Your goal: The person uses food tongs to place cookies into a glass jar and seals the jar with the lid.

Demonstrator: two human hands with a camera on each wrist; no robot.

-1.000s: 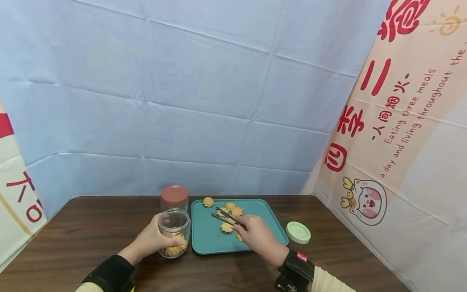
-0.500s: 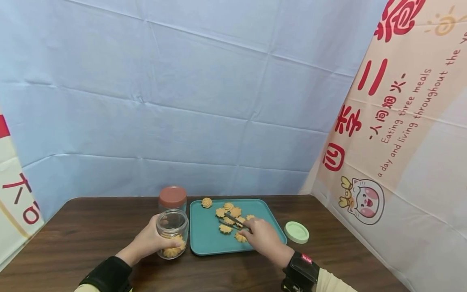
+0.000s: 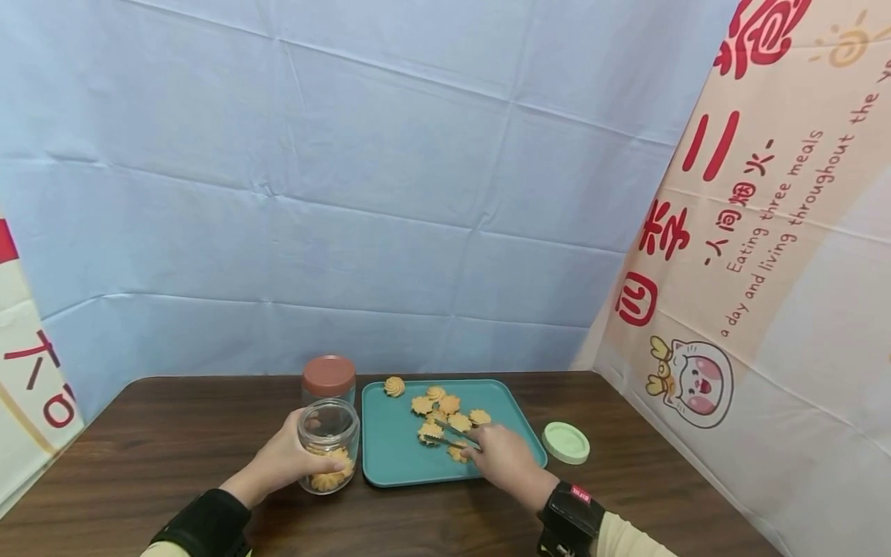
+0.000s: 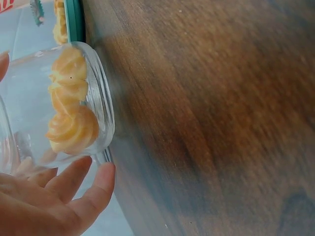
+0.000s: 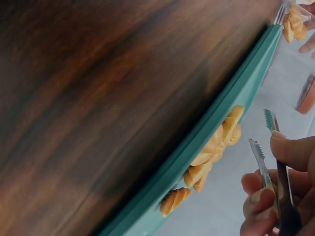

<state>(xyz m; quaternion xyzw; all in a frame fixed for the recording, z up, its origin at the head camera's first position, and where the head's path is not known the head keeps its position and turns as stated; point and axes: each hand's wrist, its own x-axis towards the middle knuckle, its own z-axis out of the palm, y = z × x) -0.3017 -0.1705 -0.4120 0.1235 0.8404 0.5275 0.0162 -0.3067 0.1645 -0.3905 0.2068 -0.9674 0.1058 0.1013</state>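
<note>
My left hand (image 3: 291,455) grips a clear open-topped jar (image 3: 330,433) from its left side; swirled cookies (image 4: 74,129) lie in the bottom of it. In my right hand (image 3: 506,458) I hold metal tongs (image 3: 455,438) with serrated tips, pinched between thumb and fingers. The right wrist view shows the tongs' tips (image 5: 265,133) apart, with nothing between them. They hang over the teal tray (image 3: 397,456), where several piped cookies (image 3: 448,404) lie in a cluster. One more cookie (image 3: 394,386) sits at the tray's back left corner.
Behind the held jar stands another jar with a reddish-brown lid (image 3: 329,375). A pale green lid (image 3: 566,443) lies right of the tray on the dark wooden table (image 3: 188,433). A light blue cloth (image 3: 278,193) hangs behind, and a printed cloth (image 3: 752,255) on the right.
My right hand has moved the tongs slightly right and toward the front of the tray, over the nearer cookies. The left hand and its jar have stayed in place.
</note>
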